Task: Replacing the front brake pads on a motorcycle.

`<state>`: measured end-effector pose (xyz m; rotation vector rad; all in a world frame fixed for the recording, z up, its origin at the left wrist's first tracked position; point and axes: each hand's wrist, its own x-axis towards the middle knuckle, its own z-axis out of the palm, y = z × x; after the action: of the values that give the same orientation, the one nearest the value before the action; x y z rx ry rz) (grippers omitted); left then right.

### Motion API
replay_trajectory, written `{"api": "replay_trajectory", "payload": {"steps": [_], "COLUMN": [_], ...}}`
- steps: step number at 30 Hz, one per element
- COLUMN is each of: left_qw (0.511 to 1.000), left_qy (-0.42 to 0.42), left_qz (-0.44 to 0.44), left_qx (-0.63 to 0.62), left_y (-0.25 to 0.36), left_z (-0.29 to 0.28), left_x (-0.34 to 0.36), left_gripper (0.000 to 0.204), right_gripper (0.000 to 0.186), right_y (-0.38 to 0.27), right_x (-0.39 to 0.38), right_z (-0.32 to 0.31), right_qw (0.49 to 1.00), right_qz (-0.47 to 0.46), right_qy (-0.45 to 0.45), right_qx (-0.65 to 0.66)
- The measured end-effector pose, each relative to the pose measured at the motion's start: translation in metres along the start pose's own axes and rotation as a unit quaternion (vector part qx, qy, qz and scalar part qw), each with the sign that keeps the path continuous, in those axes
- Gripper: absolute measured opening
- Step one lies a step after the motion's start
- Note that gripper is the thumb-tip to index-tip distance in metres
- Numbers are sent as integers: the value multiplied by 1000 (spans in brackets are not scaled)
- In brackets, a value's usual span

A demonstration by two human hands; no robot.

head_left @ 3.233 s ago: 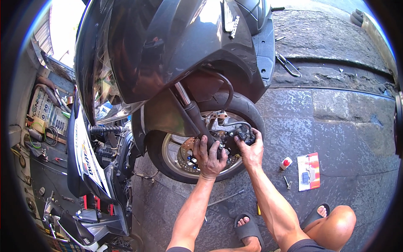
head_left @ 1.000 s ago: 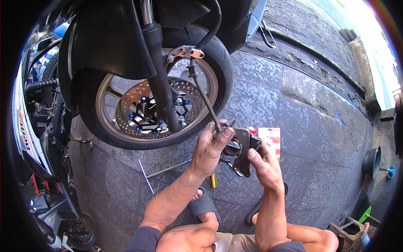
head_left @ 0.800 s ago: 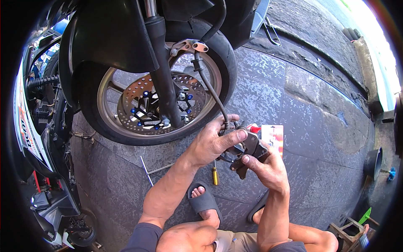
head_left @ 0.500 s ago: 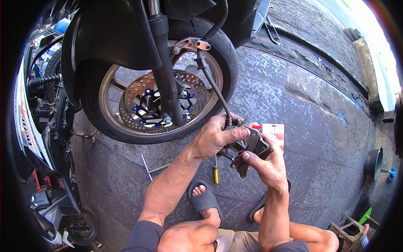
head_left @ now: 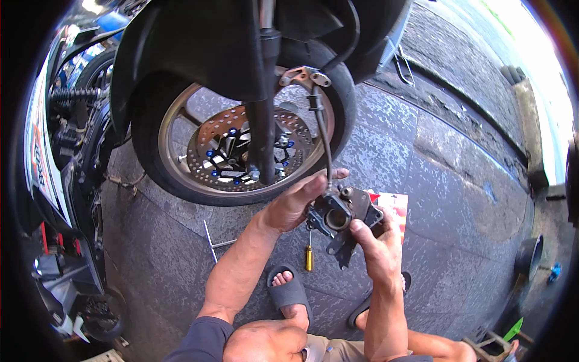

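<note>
The fingers (head_left: 392, 229) of the right hand (head_left: 381, 247), just right of the centre of the frame, grasp a dark brake caliper (head_left: 336, 218) by its right edge, the thumb pressed on the near face and the rest curled behind. The left hand (head_left: 292, 204), to the caliper's left, has its fingers loose and straightened out rather than clenched, one tip reaching past the black hose (head_left: 322, 130); whether any part of it touches the caliper underneath I cannot tell. The one-sided grip probably serves to keep the round bore turned up into view, with the bracket plate (head_left: 362, 206) pushed over to the right. The caliper hangs near the wheel seemingly because the hose ties it to the fork side, running down from the top centre of the frame. So the caliper lies between the two hands, against the right thumb and just beside the left palm, below and right of the drilled brake disc (head_left: 208, 130). On the floor (head_left: 458, 241), a yellow-handled screwdriver (head_left: 309, 258) lies below it and a T-shaped tool (head_left: 210, 241) at lower left, both likely left within arm's reach; a card package (head_left: 398, 208) shows partly behind the right hand
</note>
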<state>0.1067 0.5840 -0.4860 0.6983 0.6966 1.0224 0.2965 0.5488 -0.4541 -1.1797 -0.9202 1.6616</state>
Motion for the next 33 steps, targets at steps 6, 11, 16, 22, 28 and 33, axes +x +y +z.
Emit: {"api": "replay_trajectory", "payload": {"steps": [6,11,16,22,28,33], "left_qw": [986,981,995,993,992,994], "left_qy": [11,-38,24,50,-16,-29], "left_qz": [-5,-6,-11,-1,-11,17], "left_qx": [-164,-192,-97,-107,-128,-100], "left_y": [-31,-21,-23,-46,-37,-42], "left_z": [-15,-18,-42,-45,-33,-32], "left_x": [-35,-27,-27,-15,-25,-34], "left_gripper": [92,85,69,73,82,71], "right_gripper": [36,37,40,63,84,54], "right_y": [4,3,22,90,104,127], "right_x": [-26,-17,2,63,115,118], "right_z": [26,21,-6,-155,-136,-145], "right_qw": [992,999,970,879,861,863], "right_qz": [98,48,43,98,-16,-51], "right_qy": [25,-1,-195,41,-99,-123], "right_qx": [75,3,-137,-465,-498,-488]}}
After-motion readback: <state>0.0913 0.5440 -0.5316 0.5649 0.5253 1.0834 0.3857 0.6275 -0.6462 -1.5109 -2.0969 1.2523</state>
